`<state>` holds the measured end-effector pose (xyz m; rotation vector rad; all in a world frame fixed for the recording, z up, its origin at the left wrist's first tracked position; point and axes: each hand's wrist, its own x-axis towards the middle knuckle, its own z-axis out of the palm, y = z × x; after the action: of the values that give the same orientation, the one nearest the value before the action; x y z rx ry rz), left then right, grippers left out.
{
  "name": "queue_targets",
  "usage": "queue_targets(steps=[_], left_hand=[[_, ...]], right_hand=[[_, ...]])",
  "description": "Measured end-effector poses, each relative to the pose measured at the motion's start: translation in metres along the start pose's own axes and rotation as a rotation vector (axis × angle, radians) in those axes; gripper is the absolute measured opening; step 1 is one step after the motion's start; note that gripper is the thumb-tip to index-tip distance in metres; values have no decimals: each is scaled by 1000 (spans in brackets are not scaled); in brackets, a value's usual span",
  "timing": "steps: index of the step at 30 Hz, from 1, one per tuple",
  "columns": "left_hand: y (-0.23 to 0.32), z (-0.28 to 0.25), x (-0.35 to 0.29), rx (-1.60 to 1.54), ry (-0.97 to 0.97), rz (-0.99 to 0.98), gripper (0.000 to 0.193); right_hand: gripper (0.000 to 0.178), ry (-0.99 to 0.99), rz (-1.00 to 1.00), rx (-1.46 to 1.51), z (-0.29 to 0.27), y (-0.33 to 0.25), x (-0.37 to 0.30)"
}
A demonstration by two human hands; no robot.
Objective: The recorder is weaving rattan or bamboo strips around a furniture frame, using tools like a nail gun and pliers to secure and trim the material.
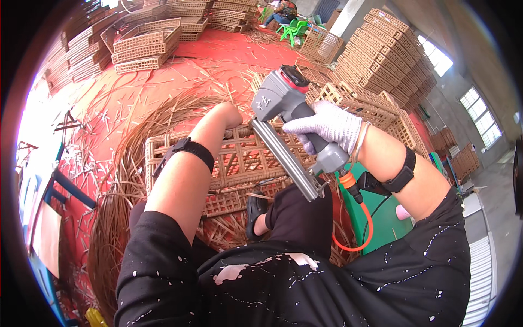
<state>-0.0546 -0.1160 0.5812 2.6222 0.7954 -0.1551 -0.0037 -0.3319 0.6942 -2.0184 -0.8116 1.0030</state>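
In a white knitted glove, my right hand [327, 128] is wrapped round the handle of a grey pneumatic stapler [277, 95]. The tool's long metal magazine slants down toward my knee, and an orange air hose [370, 229] hangs from its handle end. A woven rattan basket [245, 155] with an open lattice side stands before me. My bare left hand [231, 115] reaches over the basket's far edge, bent at the wrist. Its fingers are hidden, so whether it holds anything does not show. The stapler's head is just right of that hand, above the basket.
Loose rattan strips [131, 131] lie around the basket and over the red floor [207, 60]. Stacked rattan baskets [376, 60] rise at the back right, more at the back left. A green surface [376, 218] is by my right side. A seated person [283, 12] is far off.
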Motion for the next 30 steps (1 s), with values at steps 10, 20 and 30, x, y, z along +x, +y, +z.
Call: queue_targets(steps=[10, 20, 30], left_hand=[[2, 1, -2, 10, 15, -1, 37], [1, -5, -8, 24, -6, 34, 34], [-11, 12, 2, -161, 150, 6, 39]], right_hand=[[25, 26, -18, -9, 1, 8, 3], [25, 22, -56, 14, 8, 4, -3], [16, 134, -162, 175, -28, 50, -80]])
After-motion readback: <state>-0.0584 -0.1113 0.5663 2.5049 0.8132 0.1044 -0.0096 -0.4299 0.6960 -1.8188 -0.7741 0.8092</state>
